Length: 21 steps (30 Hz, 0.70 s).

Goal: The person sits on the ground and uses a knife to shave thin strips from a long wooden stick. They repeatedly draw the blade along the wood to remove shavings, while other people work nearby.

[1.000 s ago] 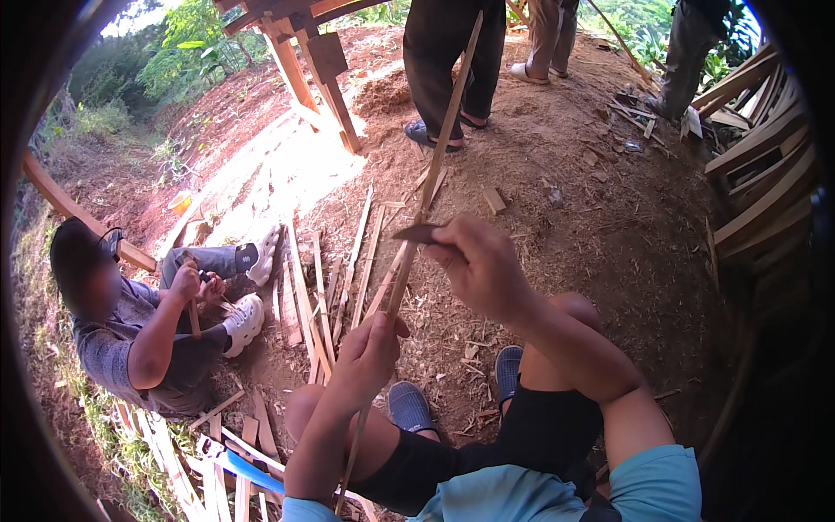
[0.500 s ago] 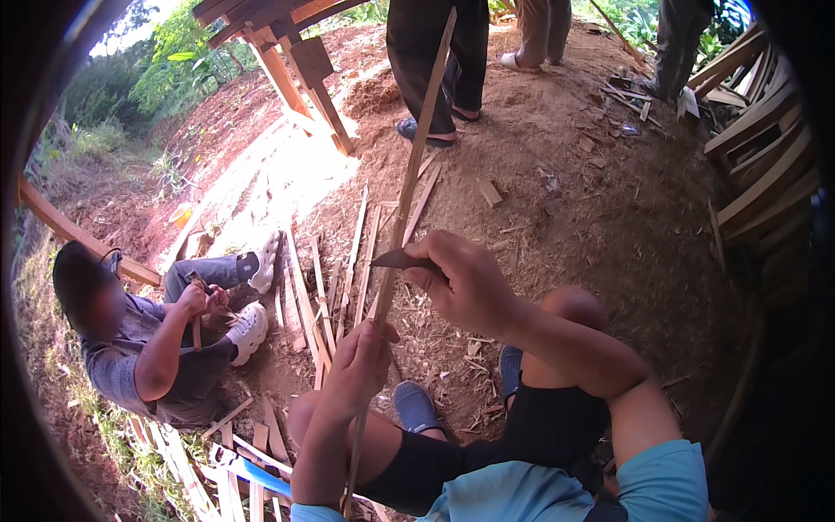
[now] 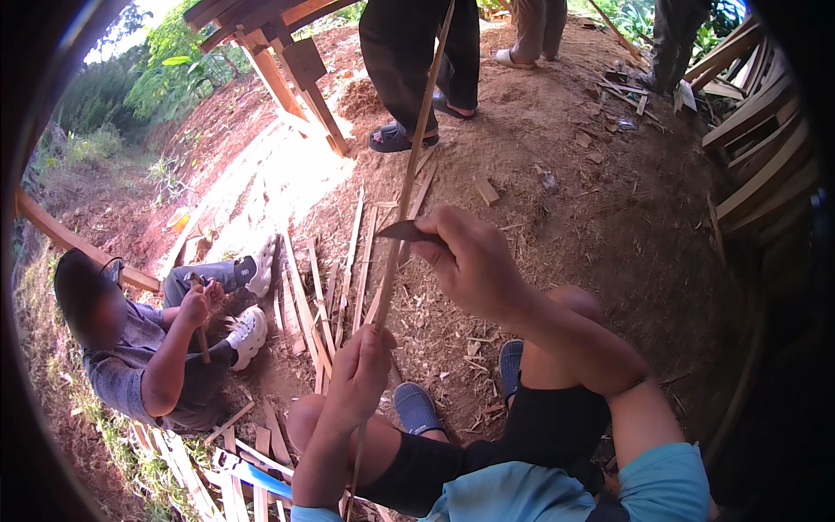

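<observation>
No package, label, sign or screen can be made out anywhere in the frame. The small pale scraps on the dirt at the upper right of the frame and the yellowish patch at the left are too small and blurred to tell what they are.

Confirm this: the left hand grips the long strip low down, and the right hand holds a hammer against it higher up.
Not a hammer. The head view shows the right hand holding a dark blade against the strip. The left hand does grip the strip lower down.
</observation>
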Available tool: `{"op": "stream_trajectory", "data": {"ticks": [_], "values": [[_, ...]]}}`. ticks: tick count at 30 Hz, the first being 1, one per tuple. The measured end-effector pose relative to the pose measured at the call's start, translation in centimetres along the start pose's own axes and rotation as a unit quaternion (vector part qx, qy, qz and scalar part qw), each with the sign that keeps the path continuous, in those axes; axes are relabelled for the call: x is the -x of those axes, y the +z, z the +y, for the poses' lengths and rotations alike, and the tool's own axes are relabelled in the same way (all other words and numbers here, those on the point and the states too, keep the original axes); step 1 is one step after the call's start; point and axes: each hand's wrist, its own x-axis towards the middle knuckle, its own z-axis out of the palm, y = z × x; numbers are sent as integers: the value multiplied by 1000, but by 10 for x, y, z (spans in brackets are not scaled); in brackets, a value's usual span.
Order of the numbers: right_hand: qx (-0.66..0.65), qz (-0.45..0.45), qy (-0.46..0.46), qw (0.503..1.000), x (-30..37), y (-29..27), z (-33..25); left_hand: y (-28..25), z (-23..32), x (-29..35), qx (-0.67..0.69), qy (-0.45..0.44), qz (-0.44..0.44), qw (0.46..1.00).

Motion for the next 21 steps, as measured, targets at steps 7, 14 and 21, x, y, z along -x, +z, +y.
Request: {"op": "stream_trajectory", "data": {"ticks": [7, 14, 21], "values": [[-22, 1, -22, 1000, 0, 4, 1, 4, 4, 2, -1, -7, 1, 1000], [-10, 1, 8, 1000, -4, -6, 3, 3, 2, 0, -5, -5, -2, 1000], [-25, -57, 15, 998, 5, -6, -5, 1, -2, -1, -41, 0, 9, 999]]}}
